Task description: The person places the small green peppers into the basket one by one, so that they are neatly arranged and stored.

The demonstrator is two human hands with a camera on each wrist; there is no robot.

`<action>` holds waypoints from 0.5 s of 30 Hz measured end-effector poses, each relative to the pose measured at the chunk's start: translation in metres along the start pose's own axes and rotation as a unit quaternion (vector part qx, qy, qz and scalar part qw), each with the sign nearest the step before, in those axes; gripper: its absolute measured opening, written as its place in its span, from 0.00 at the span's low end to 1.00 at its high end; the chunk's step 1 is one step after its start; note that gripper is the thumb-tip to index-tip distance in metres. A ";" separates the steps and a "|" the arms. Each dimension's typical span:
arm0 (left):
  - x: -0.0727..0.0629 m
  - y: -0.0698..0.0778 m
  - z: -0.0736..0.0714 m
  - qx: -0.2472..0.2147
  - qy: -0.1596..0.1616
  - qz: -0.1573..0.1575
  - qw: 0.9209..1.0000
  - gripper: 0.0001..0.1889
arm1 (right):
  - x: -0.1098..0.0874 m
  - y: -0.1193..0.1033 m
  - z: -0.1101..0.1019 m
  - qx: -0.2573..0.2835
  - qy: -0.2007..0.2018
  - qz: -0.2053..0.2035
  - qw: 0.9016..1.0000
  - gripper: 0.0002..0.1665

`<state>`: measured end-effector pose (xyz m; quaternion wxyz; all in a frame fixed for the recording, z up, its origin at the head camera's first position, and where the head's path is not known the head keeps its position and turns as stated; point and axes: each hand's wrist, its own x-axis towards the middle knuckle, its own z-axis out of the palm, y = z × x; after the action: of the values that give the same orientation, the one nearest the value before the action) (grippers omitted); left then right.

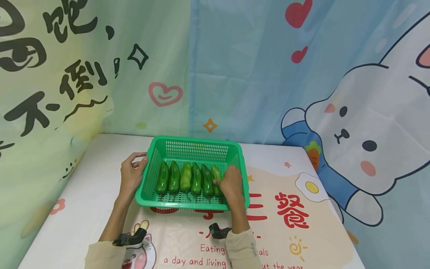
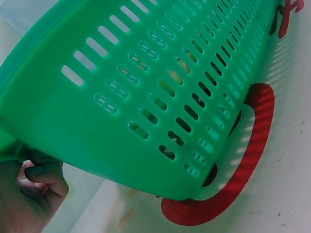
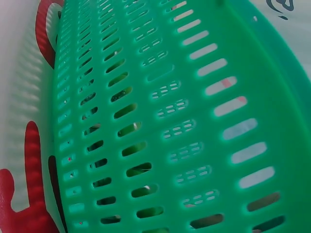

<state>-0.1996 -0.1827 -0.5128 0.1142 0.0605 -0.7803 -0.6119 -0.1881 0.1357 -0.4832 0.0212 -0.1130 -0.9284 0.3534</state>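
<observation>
A row of glossy green peppers [image 1: 186,177] lies side by side in a green plastic basket [image 1: 198,205], stems toward the near side. My left hand [image 1: 132,173] grips the basket's left rim between thumb and fingers; in the left wrist view, curled fingers [image 2: 46,179] show beneath the rim. Inside the basket's right end, my right hand [image 1: 231,183] is curled over the rightmost pepper [image 1: 216,172], its thumb against it. The undersides of the right fingers are hidden. Only the slotted basket wall [image 3: 146,111] fills the right wrist view, with green showing through its holes.
The basket stands on a table covered with a printed cloth [image 1: 289,243] bearing red lettering and cartoon figures. Behind the table hangs a patterned curtain [image 1: 235,93] with a large white rabbit at right. Each wrist wears a small black camera [image 1: 220,231].
</observation>
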 end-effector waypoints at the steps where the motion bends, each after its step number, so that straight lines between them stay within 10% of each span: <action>1: 0.000 0.000 0.000 0.001 -0.001 0.001 1.000 0.20 | -0.001 -0.001 -0.001 0.002 -0.001 0.001 1.000 0.20; 10: 0.001 0.003 -0.002 0.069 0.004 0.022 0.997 0.19 | -0.011 -0.004 -0.016 0.031 0.039 -0.041 0.998 0.23; 15: 0.001 0.011 -0.004 0.190 0.045 0.085 0.977 0.22 | -0.009 0.003 -0.032 0.108 0.113 -0.125 0.980 0.22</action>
<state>-0.1990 -0.1841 -0.5011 0.1873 0.0420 -0.8786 -0.4373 -0.1751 0.1573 -0.4607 0.1819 -0.0327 -0.8832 0.4311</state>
